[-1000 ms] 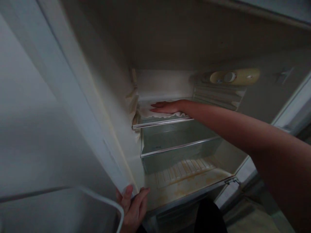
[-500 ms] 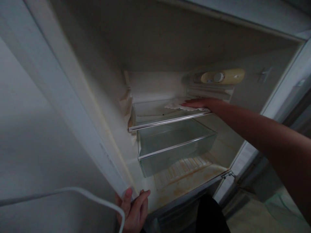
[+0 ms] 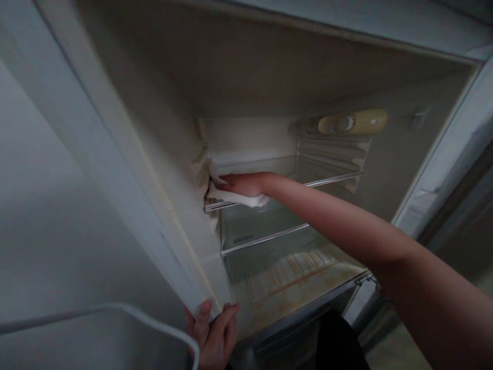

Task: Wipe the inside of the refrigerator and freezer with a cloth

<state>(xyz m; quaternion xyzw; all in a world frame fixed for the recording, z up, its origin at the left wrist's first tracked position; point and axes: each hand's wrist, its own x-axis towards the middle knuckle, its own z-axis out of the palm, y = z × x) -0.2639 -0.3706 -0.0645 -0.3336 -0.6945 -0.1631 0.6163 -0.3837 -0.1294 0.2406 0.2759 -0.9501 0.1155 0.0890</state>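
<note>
One cloth [image 3: 233, 198] held on one shelf [image 3: 332, 180] by right hand [image 3: 242, 183]; left hand [image 3: 213, 336] grips door edge [image 3: 184, 285].

The white cloth [image 3: 235, 198] under my right hand [image 3: 243, 184] looked soft and matt. The shelf [image 3: 308, 172] was clear glass with a shiny metal strip, the drawer [image 3: 265, 241] glossy transparent plastic, the door [image 3: 127, 195] in my left hand [image 3: 213, 334] smooth, matt.

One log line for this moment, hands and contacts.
right hand: flat on cloth, shelf left end | left hand: gripping fridge door edge
</note>
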